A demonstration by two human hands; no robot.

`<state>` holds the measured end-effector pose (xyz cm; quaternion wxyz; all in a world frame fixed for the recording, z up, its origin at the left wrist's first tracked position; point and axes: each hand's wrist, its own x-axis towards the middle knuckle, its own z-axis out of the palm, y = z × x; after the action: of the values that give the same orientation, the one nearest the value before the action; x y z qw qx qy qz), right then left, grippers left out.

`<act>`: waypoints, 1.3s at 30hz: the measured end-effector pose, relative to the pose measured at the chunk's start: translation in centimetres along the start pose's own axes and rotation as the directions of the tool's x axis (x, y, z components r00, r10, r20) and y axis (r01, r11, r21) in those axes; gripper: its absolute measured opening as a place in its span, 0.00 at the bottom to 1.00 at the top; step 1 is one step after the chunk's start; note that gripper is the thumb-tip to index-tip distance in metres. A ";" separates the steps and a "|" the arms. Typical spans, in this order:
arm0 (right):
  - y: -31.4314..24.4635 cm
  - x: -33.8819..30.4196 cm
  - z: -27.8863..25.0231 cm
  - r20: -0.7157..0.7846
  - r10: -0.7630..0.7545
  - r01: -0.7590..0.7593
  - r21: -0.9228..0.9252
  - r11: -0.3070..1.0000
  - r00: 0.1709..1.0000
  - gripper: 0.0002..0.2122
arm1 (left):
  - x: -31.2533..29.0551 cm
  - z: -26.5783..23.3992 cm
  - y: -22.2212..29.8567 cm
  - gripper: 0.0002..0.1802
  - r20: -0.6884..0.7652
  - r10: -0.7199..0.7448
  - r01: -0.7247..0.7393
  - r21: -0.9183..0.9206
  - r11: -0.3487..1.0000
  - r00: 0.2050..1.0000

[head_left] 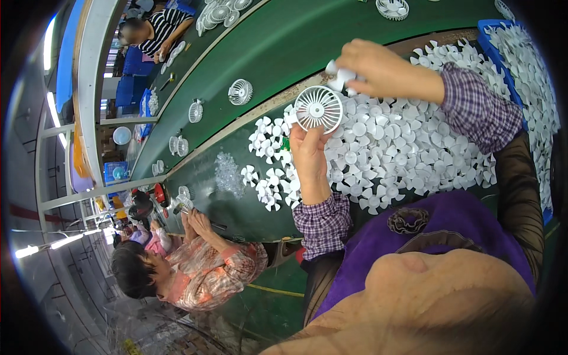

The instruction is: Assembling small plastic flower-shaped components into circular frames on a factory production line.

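Observation:
My left hand (310, 157) grips a small white fan housing (318, 110) by its lower edge, its round slatted grille turned up. Just above and to the right, my right hand (376, 66) is closed on a white fan blade (339, 78). That blade sits close to the housing's upper rim; whether they touch I cannot tell. Under both hands spreads a large heap of loose white fan blades (408, 145) on the green table. Part of the housing's handle is hidden by my left hand.
Past a worn ledge runs a green conveyor belt (278, 44) carrying several fan housings (241, 92). A blue crate (496, 50) full of blades stands at right. Small clear parts (229, 175) lie to the left. Nearby, a co-worker (204, 260) handles another housing.

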<state>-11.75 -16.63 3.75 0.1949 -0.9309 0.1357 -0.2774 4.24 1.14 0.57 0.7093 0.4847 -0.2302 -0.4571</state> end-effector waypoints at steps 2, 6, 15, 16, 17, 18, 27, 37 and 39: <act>-2.5 -0.3 0.3 0.006 -0.137 0.137 -0.037 0.990 0.991 0.14 | 0.5 -0.4 -0.7 0.19 0.050 -0.001 -0.001 0.049 0.999 0.999; -3.7 -0.8 1.6 -0.017 -0.205 0.204 -0.047 0.978 0.979 0.18 | 0.4 2.3 -0.7 0.18 0.058 -0.013 0.011 0.040 0.999 0.998; -3.6 -2.0 2.3 -0.134 -0.261 0.257 -0.048 0.965 0.956 0.12 | 1.0 2.6 -2.0 0.14 0.065 0.148 -0.161 0.366 0.917 0.987; -3.6 -2.2 1.6 -0.148 -0.248 0.239 -0.072 0.968 0.958 0.12 | 0.9 3.0 -1.5 0.15 0.083 0.135 -0.157 0.394 0.906 0.987; -3.6 -2.5 1.0 -0.125 -0.174 0.180 0.038 0.983 0.977 0.12 | 0.9 3.0 -1.4 0.15 0.087 0.129 -0.153 0.393 0.907 0.988; -3.8 -2.5 0.6 -0.089 -0.118 0.131 0.160 0.978 0.989 0.11 | 0.4 2.8 -1.2 0.16 0.071 0.132 -0.149 0.394 0.907 0.989; -2.5 -2.6 -0.1 0.327 0.054 -0.186 0.385 0.904 0.943 0.20 | -1.4 2.7 0.1 0.20 0.171 0.080 -0.150 0.445 0.883 0.982; 3.0 -0.1 0.2 0.327 0.475 -0.576 0.516 0.634 0.817 0.17 | 0.5 2.3 0.3 0.24 0.193 -0.244 0.162 0.364 0.917 0.950; 7.5 -0.1 -0.4 0.203 0.589 -0.607 0.462 0.647 0.782 0.19 | 1.2 0.8 1.0 0.25 0.187 -0.319 0.214 0.434 0.875 0.929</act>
<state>-13.12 -23.38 0.74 0.5134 -0.7537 0.3543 -0.2069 4.63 -0.20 1.71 0.4875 0.5861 -0.3390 -0.5513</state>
